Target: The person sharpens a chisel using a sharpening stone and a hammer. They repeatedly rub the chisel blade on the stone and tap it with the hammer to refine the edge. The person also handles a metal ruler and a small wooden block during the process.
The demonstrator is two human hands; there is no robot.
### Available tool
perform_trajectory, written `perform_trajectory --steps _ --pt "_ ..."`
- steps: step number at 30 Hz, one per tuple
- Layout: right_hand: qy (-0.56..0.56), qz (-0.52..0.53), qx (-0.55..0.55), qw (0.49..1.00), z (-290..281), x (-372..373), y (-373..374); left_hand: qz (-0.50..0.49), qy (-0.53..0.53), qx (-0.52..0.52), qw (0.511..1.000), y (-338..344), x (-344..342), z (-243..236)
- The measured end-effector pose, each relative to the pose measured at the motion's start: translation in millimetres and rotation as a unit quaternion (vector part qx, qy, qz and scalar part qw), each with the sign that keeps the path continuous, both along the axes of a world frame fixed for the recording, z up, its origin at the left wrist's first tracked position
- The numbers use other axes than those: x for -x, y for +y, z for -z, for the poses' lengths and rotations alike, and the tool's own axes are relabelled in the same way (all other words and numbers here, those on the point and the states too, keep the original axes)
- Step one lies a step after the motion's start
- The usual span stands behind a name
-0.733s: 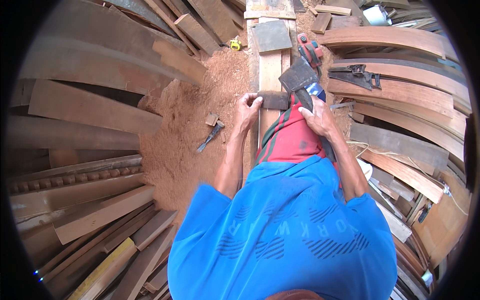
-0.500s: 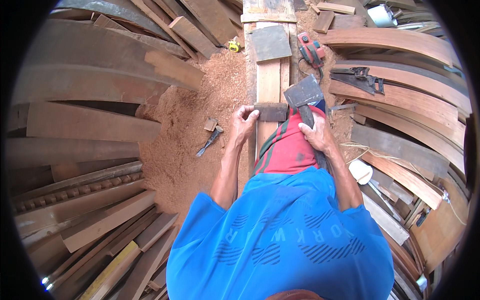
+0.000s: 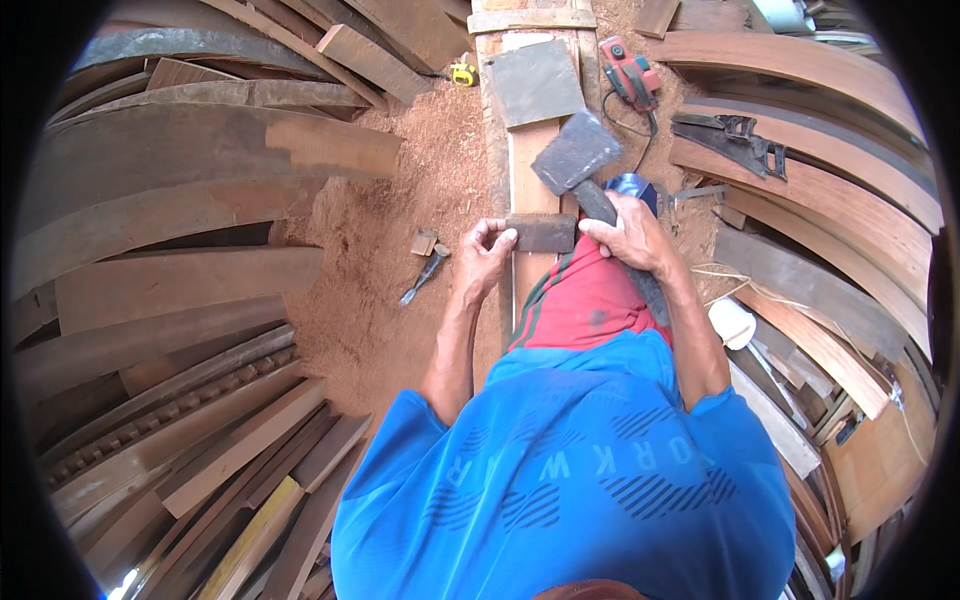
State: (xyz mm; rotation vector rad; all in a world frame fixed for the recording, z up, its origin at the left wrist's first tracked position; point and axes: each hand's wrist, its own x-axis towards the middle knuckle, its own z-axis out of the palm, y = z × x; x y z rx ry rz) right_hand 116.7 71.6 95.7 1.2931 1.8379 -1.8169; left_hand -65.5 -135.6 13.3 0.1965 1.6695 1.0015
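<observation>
My left hand pinches the left end of a dark brown rectangular block, thumb and fingertips closed on it. The block lies across a pale wooden board that runs away from me between my legs. In my right hand is a mallet, gripped by its thick dark handle. Its dark square head hangs beyond the block and to its right, apart from it. Left of the board, a chisel and a small wood offcut lie in the sawdust.
A flat grey square piece rests farther up the bench. To its right sits a red power planer with a cord; handsaws lie on boards beyond. A yellow tape measure is left. Stacked planks line both sides.
The mallet has swung up and to the left, its head now farther forward over the board. My right hand has risen with it. My left hand stays on the block.
</observation>
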Motion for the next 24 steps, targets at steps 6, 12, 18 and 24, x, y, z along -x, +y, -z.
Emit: perform_trajectory --steps 6,12,18,24 --pt "0.007 -0.125 -0.133 0.983 25.0 9.0 3.4 -0.029 -0.024 -0.068 0.997 -7.0 -2.4 -1.9" --pt "0.027 -0.078 -0.271 0.959 6.0 6.7 -13.6 -0.020 0.141 -0.207 0.968 -10.0 11.7 -36.5" --pt "0.110 0.087 -0.342 0.929 -27.5 5.6 -35.5 -0.133 0.062 -0.302 0.942 -6.2 19.8 -57.2" --pt "0.097 0.080 -0.422 0.898 -27.6 -11.0 -33.1 -0.213 0.040 -0.320 0.922 -12.0 36.3 -66.5"
